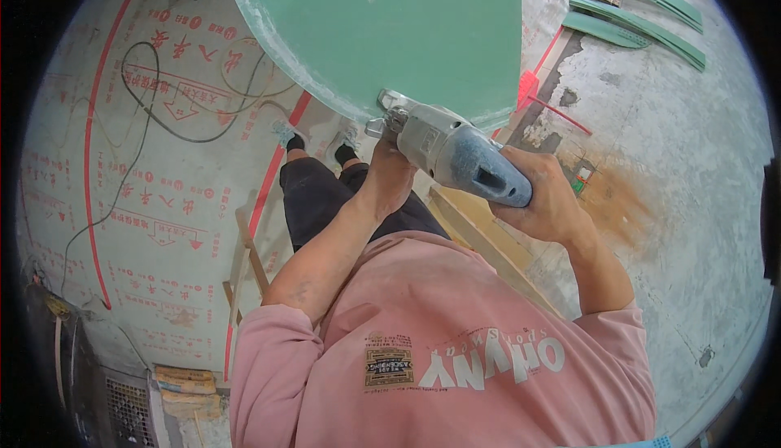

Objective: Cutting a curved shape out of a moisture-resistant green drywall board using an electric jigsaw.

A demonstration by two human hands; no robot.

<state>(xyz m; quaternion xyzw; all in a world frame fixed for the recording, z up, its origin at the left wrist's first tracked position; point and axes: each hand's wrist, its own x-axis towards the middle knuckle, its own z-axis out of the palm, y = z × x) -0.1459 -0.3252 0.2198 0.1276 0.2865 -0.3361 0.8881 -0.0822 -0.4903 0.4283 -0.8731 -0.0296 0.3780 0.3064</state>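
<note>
A barrel-shaped power tool (455, 151), grey at the front and dusty blue at the back, is held in both hands. My right hand (545, 196) wraps round its rear end. My left hand (390, 173) is closed on the underside near its metal front. That metal front meets the curved near edge of a large green board (390, 33), which looks like plasterboard. White dust lines the board's rim. Any blade or bit on the tool is hidden.
Printed floor sheeting (187, 171) with red tape covers the left side, and a dark cable (150, 114) loops over it. Green offcut strips (643, 8) lie at the far right. A red dustpan-like piece (529, 88) sits right of the board. Timber (488, 244) stands beside my legs.
</note>
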